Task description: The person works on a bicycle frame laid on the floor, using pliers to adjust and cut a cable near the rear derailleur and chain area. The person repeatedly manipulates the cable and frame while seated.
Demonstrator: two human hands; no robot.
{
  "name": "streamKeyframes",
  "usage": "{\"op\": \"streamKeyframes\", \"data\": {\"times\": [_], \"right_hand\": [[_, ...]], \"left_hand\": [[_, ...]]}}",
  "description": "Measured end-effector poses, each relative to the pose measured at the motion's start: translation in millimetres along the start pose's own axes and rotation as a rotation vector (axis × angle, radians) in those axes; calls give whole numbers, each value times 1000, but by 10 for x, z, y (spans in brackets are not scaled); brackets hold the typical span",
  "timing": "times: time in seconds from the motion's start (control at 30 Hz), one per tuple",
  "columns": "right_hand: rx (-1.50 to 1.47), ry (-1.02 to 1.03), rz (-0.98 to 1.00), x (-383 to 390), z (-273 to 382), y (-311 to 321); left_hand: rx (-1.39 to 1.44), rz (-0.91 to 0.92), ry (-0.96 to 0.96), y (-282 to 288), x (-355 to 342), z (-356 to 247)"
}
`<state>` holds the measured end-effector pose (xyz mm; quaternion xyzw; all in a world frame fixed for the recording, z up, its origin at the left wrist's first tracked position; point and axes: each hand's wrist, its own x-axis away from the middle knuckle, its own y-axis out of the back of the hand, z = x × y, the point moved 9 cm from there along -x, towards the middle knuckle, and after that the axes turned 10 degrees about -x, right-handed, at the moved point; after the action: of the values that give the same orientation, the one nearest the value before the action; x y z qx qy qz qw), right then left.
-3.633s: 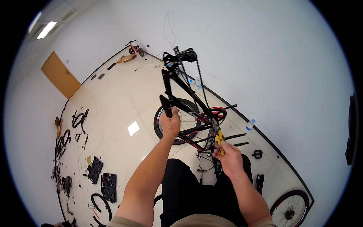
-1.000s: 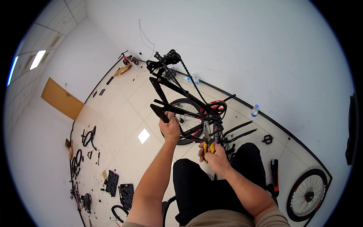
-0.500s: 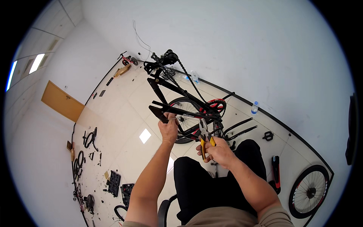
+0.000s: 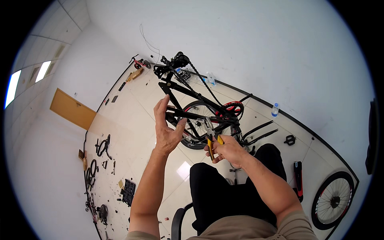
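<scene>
A: What are the hands doing right now?
B: The right hand [image 4: 228,150] is wrapped around the pliers [image 4: 209,140], yellow-and-black grips spread apart. The left hand [image 4: 169,130] holds nothing that I can see; thumb and fingers are parted wide beside the open end of the bicycle frame [image 4: 192,95].
A: Is the left touching the frame?
B: I can't tell. The thumb overlaps the near tube [image 4: 192,115] in this view, which doesn't prove contact.
A: And where's the frame?
B: Ahead of the knees [image 4: 269,155], with a wheel [image 4: 192,146] behind it, the chain [image 4: 205,84] slanting along its far side and the red chainring [image 4: 236,107] to the right.
A: What about the nose of the pliers?
B: It's at that near tube, seen against it. Whether it grips anything is too small to make out.
A: How would you handle this well?
B: I'd steady the frame with the left palm, since a wobble could make the tool slip. Keep those fingertips clear of the pliers' nose. Line it up square before squeezing, then press evenly, with the wrist straight.
A: Any other risk?
B: Scratching the tube, I'd say. Angle the metal away from the paint, and don't pull toward the knees.
</scene>
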<state>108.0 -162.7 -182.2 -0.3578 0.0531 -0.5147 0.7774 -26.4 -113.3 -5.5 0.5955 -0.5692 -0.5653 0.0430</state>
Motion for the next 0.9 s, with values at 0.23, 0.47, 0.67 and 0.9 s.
{"op": "streamKeyframes", "data": {"times": [0.23,0.47,0.67,0.9], "right_hand": [[42,85,23,-10,200,-129],[16,175,10,-49,285,-142],[-40,177,14,-76,284,-139],[30,231,-6,-153,239,-93]], "left_hand": [[34,12,-88,-35,-18,-23],[-326,8,-162,58,-28,-211],[-500,-16,-381,49,-100,-446],[-696,-50,-435,-30,-91,-625]]}}
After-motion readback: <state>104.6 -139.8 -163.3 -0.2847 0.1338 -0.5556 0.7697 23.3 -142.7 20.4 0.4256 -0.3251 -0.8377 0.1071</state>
